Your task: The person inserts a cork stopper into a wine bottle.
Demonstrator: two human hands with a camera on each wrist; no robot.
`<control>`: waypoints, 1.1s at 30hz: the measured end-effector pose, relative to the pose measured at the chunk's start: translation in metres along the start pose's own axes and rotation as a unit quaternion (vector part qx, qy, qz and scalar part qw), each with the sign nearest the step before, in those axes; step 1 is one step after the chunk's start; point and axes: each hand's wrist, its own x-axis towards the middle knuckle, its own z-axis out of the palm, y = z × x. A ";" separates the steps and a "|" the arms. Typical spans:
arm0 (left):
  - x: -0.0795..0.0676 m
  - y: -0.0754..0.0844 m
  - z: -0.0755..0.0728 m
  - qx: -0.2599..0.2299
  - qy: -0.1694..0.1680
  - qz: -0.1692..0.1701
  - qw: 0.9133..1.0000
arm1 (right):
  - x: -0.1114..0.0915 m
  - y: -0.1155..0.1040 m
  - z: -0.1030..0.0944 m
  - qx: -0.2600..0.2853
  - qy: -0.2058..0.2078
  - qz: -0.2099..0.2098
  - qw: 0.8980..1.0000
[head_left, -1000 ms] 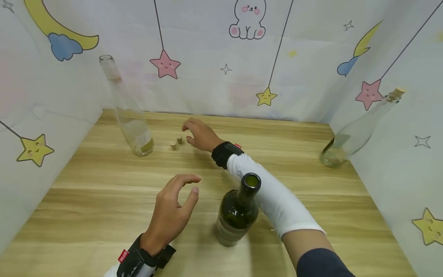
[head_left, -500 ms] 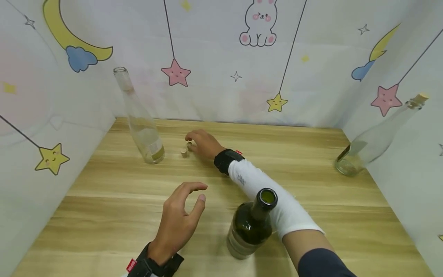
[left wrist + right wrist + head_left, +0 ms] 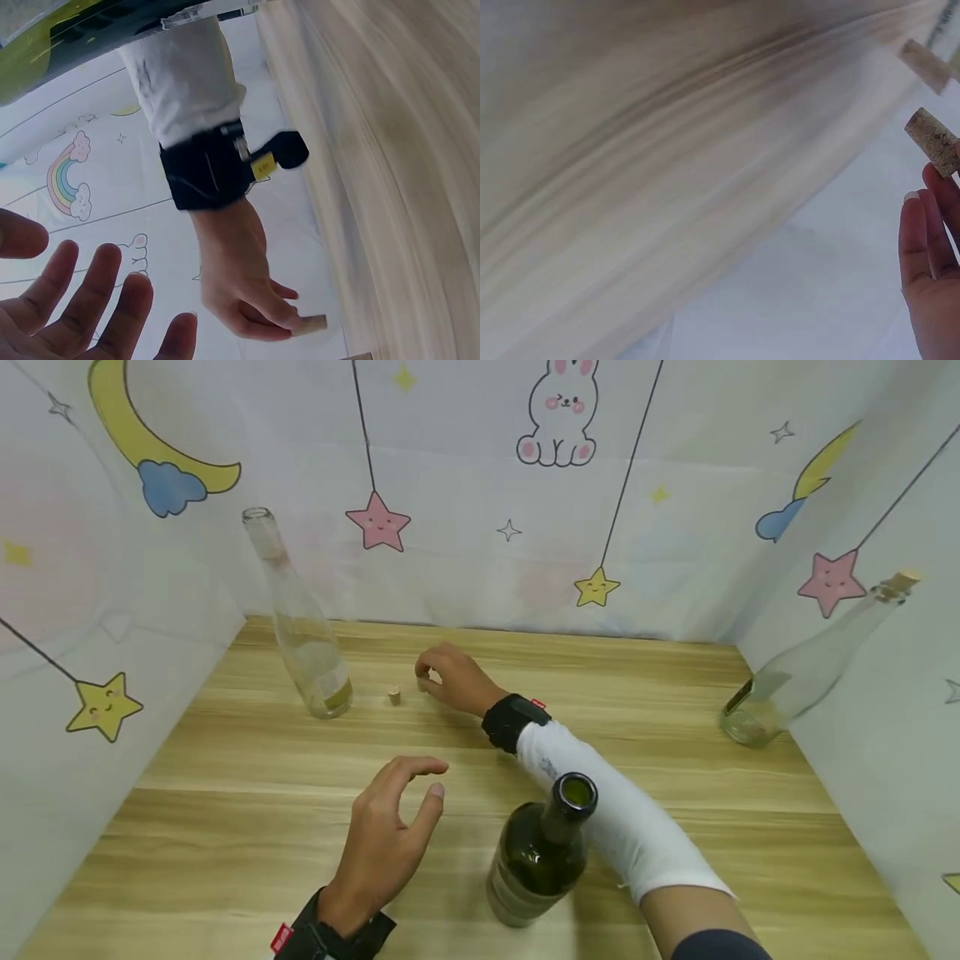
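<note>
Near the back of the table my right hand [image 3: 461,681] pinches a small cork [image 3: 933,141] between thumb and fingers; most of it is hidden behind the fingers in the head view. A second cork [image 3: 394,695] stands on the wood just left of that hand. My left hand [image 3: 390,835] is held over the front of the table, thumb and index finger spread in a curve with nothing between them. To its right stands a dark green glass bottle [image 3: 536,860], its mouth uncovered, with my right forearm passing behind it.
A tall clear bottle [image 3: 311,656] without a stopper stands at the back left of the wooden table [image 3: 240,827]. At the right edge is another clear bottle [image 3: 795,672] with a cork in its neck. Printed cloth walls [image 3: 465,468] enclose the back and sides.
My right hand has closed on one of the two corks and drawn it slightly right, away from the other. The left hand keeps its pose. The head view has shifted a little.
</note>
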 end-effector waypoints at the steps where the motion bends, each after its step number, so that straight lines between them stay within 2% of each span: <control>1: 0.000 0.000 0.000 -0.002 -0.002 0.003 1.000 | -0.006 -0.002 -0.005 0.000 0.004 -0.001 1.000; 9: 0.000 0.005 0.002 -0.003 -0.004 0.014 1.000 | -0.059 -0.024 -0.048 -0.008 0.016 -0.008 1.000; 16: 0.001 0.006 0.008 -0.009 -0.004 0.019 1.000 | -0.098 -0.047 -0.074 0.051 0.040 0.009 0.998; 22: 0.002 0.009 0.012 -0.011 -0.002 0.022 1.000 | -0.116 -0.072 -0.102 0.089 0.078 -0.013 0.993; 28: 0.001 0.012 0.011 -0.013 -0.003 0.020 1.000 | -0.132 -0.100 -0.149 0.111 0.110 -0.025 0.987; 33: 0.000 0.013 0.014 -0.015 -0.004 0.027 1.000 | -0.142 -0.124 -0.188 0.137 0.154 -0.040 0.978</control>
